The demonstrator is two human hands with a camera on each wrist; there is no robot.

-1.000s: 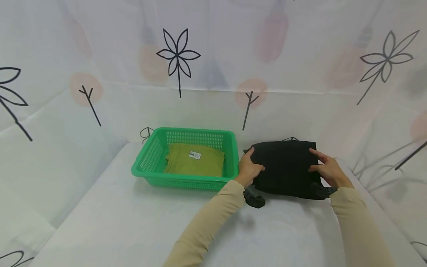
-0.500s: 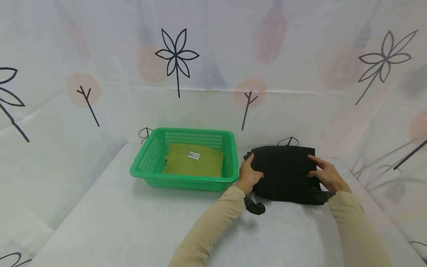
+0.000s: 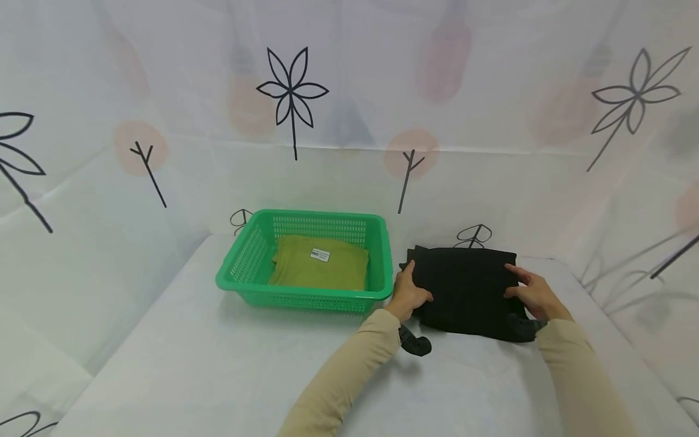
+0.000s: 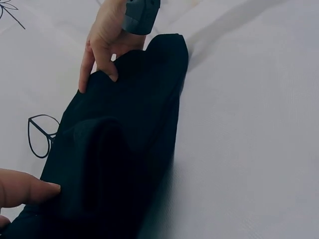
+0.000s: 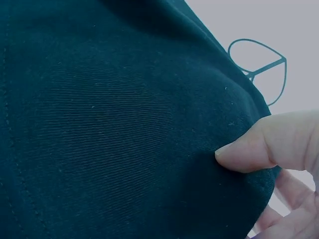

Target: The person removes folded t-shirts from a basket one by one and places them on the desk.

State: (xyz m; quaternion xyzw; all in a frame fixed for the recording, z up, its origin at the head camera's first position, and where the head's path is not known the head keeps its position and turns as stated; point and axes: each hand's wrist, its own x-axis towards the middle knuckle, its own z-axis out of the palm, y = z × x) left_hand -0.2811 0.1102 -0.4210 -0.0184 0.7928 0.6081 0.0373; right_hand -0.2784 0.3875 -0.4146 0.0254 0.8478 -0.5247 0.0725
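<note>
A folded black garment (image 3: 464,291) lies low over the right part of the white table, its fabric finely ribbed with stitching in the right wrist view. My left hand (image 3: 407,295) grips its left edge, thumb on top. At the opposite edge my right hand (image 3: 536,295) pinches the cloth; the right wrist view shows the thumb (image 5: 249,152) on top and the other fingers behind the edge. In the left wrist view the garment (image 4: 129,89) shows several folded layers. How much of it touches the table is hard to tell.
Left of the garment stands a green perforated basket (image 3: 306,292), close beside my left hand. Inside it lies a folded olive-green cloth (image 3: 327,270) with a white label. White printed sheets (image 3: 349,109) hang behind and at the sides of the table (image 3: 218,364).
Both hands have brought the black garment slightly down and toward me, and its far edge sits lower in view. The grip looks the same, and the basket has stayed in place.
</note>
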